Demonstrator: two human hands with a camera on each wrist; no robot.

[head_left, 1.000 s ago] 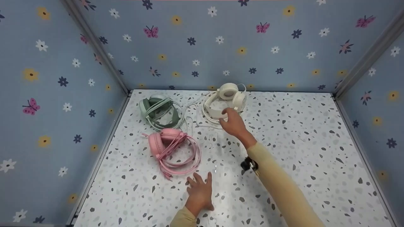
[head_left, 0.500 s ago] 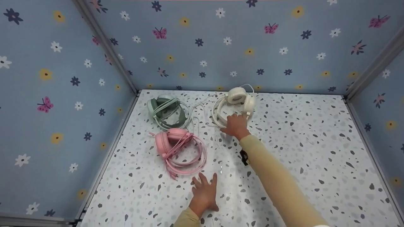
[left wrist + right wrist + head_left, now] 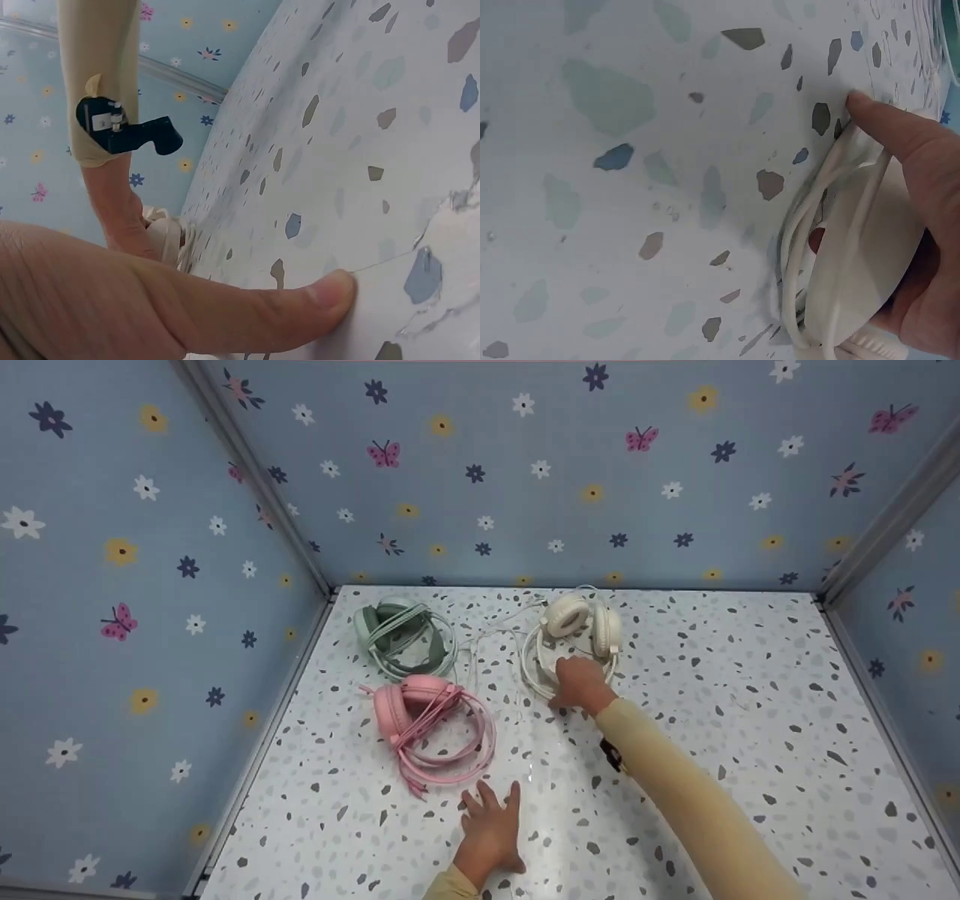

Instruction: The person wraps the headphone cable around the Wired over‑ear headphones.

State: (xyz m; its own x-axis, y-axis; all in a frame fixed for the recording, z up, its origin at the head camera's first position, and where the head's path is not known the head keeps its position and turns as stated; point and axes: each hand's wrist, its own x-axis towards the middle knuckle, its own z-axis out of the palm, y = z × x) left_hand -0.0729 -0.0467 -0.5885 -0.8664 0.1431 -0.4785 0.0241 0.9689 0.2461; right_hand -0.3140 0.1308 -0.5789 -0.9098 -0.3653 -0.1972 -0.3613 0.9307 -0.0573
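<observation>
My right hand (image 3: 581,684) is at the headband end of a pair of white headphones (image 3: 568,616) near the back of the table. In the right wrist view the fingers go round the white headband (image 3: 870,240), a fingertip showing past its far edge, while the thumb stretches over the coiled white cable (image 3: 802,217). Lower down, my left hand (image 3: 491,829) rests on the tabletop with fingers spread and nothing held; its thumb (image 3: 300,304) touches the surface in the left wrist view. Just beyond it lie pink headphones (image 3: 397,709) with their cable coiled.
Green headphones (image 3: 409,619) with a coiled pale cable lie behind the pink pair. A loose white cable (image 3: 495,630) runs between the green and white pairs. Flowered blue panels (image 3: 540,510) wall the speckled tabletop (image 3: 712,675) at the back and sides.
My right hand has come down onto the white headband and curled round it. The white headphones have shifted slightly right and turned a little. The left hand stays put.
</observation>
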